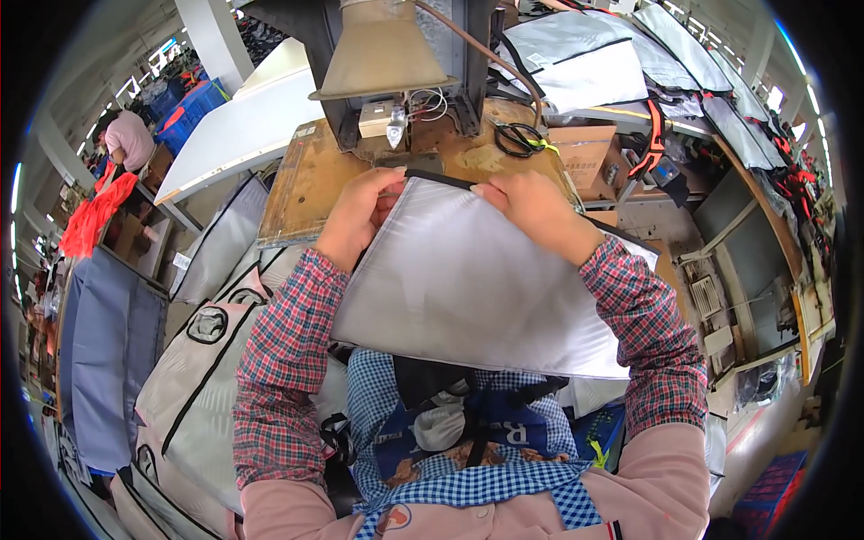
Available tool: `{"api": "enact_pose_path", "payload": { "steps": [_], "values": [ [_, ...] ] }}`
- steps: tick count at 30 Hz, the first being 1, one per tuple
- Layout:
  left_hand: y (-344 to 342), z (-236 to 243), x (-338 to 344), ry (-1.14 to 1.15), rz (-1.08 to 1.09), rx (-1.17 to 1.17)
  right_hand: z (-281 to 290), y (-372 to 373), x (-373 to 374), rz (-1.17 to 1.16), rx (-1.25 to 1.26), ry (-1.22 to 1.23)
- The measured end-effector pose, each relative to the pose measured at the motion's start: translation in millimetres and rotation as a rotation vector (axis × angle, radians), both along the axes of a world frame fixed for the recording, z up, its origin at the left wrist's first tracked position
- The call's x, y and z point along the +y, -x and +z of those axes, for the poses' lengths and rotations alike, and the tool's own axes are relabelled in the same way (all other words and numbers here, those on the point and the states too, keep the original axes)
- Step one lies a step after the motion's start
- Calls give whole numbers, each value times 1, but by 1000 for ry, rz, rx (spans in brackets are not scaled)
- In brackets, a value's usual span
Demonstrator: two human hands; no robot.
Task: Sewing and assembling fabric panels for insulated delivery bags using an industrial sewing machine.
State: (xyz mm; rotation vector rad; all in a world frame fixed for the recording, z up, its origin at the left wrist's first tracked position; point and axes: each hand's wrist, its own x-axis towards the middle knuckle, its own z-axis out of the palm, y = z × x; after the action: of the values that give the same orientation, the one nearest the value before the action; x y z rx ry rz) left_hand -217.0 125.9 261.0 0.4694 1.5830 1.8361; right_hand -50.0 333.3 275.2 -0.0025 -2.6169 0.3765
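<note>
A silver-white fabric panel with black edging spans the space between my forearms. My left hand grips its top left corner, fingers curled round the black edge. My right hand pinches the same edge farther right, thumb on top. Just beyond the corner stands a machine with a beige housing and a small metal working tip over a worn wooden table. Black-handled scissors lie on the table behind my right hand.
A white board is at left. Silver fabric pieces are piled at back right, above a cardboard box. More bag pieces lie beside my left arm. A person in pink bends at far left.
</note>
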Motion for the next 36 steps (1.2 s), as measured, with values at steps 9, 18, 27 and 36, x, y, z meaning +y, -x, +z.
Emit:
{"api": "enact_pose_path", "payload": {
  "steps": [9, 18, 27, 36],
  "values": [
    [41, -7, 15, -35, 37, -178, 7, 40, 18, 31, -72, 24],
    [60, -1, 20, -72, 30, -281, 9, 65, 25, 13, -147, 42],
    [68, -1, 23, -85, 87, -293, 20, 65, 16, -57, -209, 64],
    [66, 3, 24, -69, 124, -173, 23, 62, 14, -84, -214, 33]
  ]
}}
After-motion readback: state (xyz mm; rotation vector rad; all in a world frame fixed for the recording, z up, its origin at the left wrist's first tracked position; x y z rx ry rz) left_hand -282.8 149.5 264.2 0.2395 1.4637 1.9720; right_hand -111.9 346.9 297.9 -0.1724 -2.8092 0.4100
